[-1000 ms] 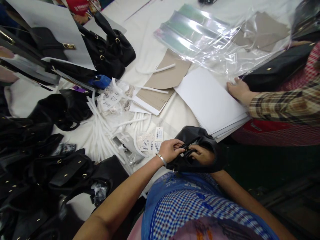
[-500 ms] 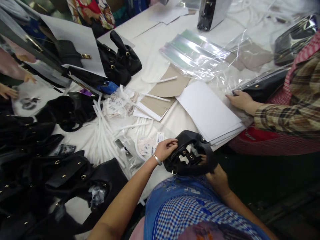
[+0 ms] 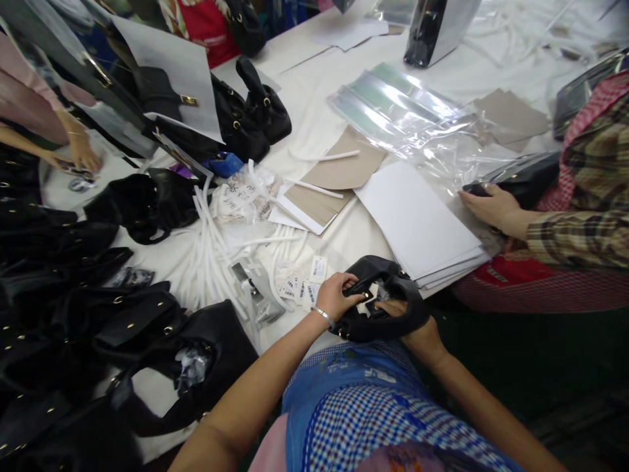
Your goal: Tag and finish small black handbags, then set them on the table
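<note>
A black handbag (image 3: pixel 354 329) with gold-coloured rings rests at the table's near edge, against the blue checked apron. White and clear stuffing shows in its opening. My left hand (image 3: pixel 339 295), with a silver bangle on the wrist, is closed on the bag's left rim. My right hand (image 3: pixel 420 334) comes through under the bag's strap, and its fingers reach the opening, closed on the bag's edge; the strap partly hides them. Barcode tags (image 3: pixel 318 269) lie just beyond my left hand.
Black handbags (image 3: pixel 142 328) crowd the left side. White tubes (image 3: pixel 206 255), white sheets (image 3: pixel 422 219), brown card (image 3: pixel 344 160) and clear plastic sleeves (image 3: pixel 393 108) cover the middle. A co-worker's hand (image 3: pixel 496 206) is at the right, another person's hands (image 3: pixel 81 154) at the far left.
My left hand has moved right, onto the rim of the bag's opening. My right hand's fingers now show further inside the opening. The co-worker at far left has reached further in.
</note>
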